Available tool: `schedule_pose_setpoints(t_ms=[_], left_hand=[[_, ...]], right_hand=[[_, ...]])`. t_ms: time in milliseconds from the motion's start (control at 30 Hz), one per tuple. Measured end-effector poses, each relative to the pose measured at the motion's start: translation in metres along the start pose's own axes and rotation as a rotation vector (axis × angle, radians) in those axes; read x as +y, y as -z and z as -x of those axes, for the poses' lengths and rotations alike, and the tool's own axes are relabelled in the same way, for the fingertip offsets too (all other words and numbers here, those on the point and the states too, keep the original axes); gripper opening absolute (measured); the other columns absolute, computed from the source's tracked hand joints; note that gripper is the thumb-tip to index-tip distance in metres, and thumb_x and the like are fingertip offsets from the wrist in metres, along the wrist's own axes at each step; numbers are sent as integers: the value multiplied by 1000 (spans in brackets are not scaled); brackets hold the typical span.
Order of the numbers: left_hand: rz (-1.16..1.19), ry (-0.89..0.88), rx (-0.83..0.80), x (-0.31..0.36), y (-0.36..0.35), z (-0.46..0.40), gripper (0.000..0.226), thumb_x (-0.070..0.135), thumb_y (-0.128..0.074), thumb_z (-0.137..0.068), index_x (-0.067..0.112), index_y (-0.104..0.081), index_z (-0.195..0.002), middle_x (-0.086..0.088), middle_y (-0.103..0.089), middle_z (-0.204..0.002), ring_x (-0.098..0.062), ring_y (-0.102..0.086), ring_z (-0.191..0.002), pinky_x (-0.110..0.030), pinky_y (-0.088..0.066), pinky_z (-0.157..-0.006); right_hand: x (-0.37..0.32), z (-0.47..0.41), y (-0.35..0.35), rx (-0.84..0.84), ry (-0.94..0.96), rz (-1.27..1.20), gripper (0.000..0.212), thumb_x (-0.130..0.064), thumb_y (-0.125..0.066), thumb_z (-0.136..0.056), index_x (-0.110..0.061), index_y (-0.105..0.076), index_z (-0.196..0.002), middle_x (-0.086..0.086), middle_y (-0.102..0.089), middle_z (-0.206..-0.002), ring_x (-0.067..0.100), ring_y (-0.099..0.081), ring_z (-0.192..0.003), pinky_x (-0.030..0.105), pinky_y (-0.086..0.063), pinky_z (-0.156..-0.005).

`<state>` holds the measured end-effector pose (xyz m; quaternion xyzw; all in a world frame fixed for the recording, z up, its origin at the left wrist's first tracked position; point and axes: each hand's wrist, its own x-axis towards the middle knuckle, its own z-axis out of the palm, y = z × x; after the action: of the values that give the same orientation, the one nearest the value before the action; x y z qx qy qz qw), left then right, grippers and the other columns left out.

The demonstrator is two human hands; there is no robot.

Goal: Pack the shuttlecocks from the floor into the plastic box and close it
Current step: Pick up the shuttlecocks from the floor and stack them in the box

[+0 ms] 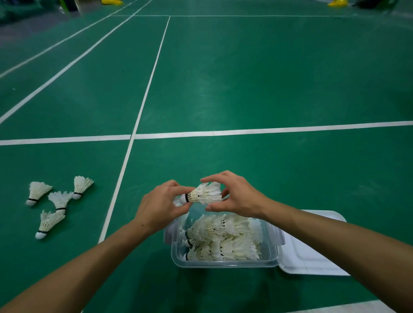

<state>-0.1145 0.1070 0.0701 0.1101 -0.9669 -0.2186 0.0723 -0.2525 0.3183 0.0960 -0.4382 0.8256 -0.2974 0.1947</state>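
Note:
A white feather shuttlecock (204,193) lies sideways in the air, just above the far end of the clear plastic box (223,263). My left hand (157,206) pinches its cork end. My right hand (235,195) curls around the feather skirt, fingers over the top and thumb beneath. The box sits on the green floor and holds several white shuttlecocks (223,236) lying in rows. Several more shuttlecocks (57,202) lie loose on the floor to the left.
The white lid (312,257) lies flat on the floor against the right side of the box. White court lines (245,132) cross the green floor ahead. Yellow objects (335,3) sit at the far edge.

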Motion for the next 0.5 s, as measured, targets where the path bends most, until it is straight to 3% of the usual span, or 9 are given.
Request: schedule_pose_setpoints(t_ms=[167,267,400,500], left_hand=[[-70,-12,-70,6,-4,2,40,52,-71,-92,57,-63,-131,21,-57,-102,-1,-57,-86,-23,-38,-61],[-97,-3,-73,3,-7,5,54,58,-72,-88,48,-58,-139,21,-54,-114,-2,-58,-91,-26,-43,-68],[-152,-1,-76,-1,-10,9,47,62,-72,-86,46,-62,-129,23,-54,-114,-2,-57,-87,-27,-48,-69],[-192,1,-69,0,-13,11,39,62,-70,-87,46,-65,-122,21,-54,-112,-4,-57,-85,-29,-52,-69]], right_hand=[[1,-3,-14,2,-35,93,49,-37,-85,-85,-31,-66,-129,1,-68,-124,13,-58,-95,31,-48,-82],[0,-4,-20,-24,-92,134,50,-38,-85,-85,-31,-65,-130,3,-69,-127,19,-62,-104,37,-54,-90],[-3,-12,-26,-45,-150,180,55,-41,-86,-84,-28,-65,-133,5,-69,-134,25,-63,-119,41,-53,-99],[-4,-17,-29,-34,-209,175,58,-44,-90,-80,-23,-62,-128,6,-70,-123,24,-66,-106,41,-56,-93]])
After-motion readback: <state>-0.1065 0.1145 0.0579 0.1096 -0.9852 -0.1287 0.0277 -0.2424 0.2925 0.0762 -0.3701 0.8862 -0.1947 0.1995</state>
